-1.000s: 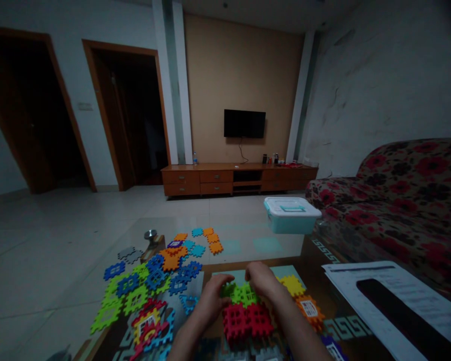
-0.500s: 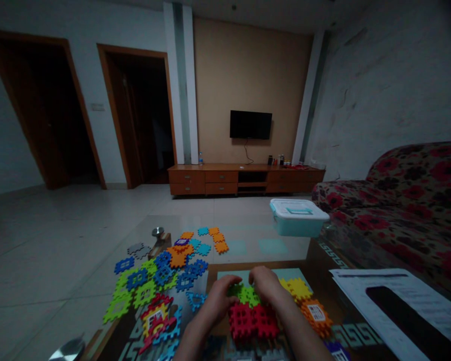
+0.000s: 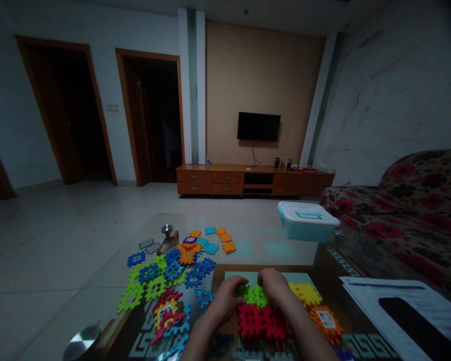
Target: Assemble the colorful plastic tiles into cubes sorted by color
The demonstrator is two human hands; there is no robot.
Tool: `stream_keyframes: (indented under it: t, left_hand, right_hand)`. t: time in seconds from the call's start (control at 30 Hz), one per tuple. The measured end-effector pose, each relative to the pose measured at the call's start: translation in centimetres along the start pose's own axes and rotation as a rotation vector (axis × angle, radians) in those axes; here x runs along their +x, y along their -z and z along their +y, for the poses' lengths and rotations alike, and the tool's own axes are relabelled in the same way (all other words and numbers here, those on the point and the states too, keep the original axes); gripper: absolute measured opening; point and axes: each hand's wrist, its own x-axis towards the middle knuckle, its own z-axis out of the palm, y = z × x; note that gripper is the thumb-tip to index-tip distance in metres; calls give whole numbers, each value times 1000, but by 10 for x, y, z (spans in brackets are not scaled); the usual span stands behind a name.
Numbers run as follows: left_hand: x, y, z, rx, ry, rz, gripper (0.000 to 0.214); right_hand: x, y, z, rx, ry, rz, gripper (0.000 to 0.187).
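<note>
My left hand point(image 3: 223, 302) and my right hand point(image 3: 276, 287) are both closed on a green interlocking block piece point(image 3: 256, 296) that sits on top of a red block structure point(image 3: 261, 323) on the glass table. The fingers press on the green piece from either side. A yellow piece point(image 3: 306, 293) and an orange piece with a white label point(image 3: 326, 319) lie just right of my right hand. A blue triangular piece point(image 3: 204, 297) lies left of my left hand.
Several loose blue, green, orange and red pieces point(image 3: 165, 273) spread over the table's left half. A teal box with a white lid point(image 3: 307, 221) stands at the far right corner. Papers point(image 3: 402, 308) lie at right, beside a floral sofa point(image 3: 406, 210).
The camera view has drifted so everything sits further right and lower. Both hands stay pressed on the green piece atop the red blocks.
</note>
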Motion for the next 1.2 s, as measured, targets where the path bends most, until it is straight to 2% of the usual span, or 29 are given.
stream_keyframes:
  t: [0.17,0.3,0.4,0.47,0.57,0.67,0.77,0.87,0.93,1.07,1.2]
  left_hand:
    - [0,-4,-2,32,-9,23,54]
    - [-4,1,4,100,-27,125,51]
    - [-12,24,5,205,23,299,49]
    - [-22,49,0,289,129,450,48]
    - [-48,85,-17,403,365,676,47]
    - [-79,110,-40,479,546,800,47]
    - [-106,121,-60,634,619,729,48]
    - [-128,128,-73,754,625,507,52]
    - [-140,131,-79,733,588,403,51]
    - [-156,138,-79,692,542,374,45]
    - [-160,146,-73,672,571,376,34]
  right_hand:
    - [0,-1,4,34,5,-1,29]
    - [-5,4,1,53,73,46,36]
    - [-13,9,-12,65,167,105,41]
    - [-21,9,-27,99,261,145,39]
    - [-36,2,-61,169,408,182,36]
    - [-47,-12,-106,198,535,141,37]
    - [-47,-26,-158,192,657,82,43]
    - [-39,-37,-208,142,718,77,44]
    - [-33,-43,-235,98,714,71,41]
    - [-24,-54,-266,20,647,45,34]
    - [-16,-58,-275,-39,609,9,37]
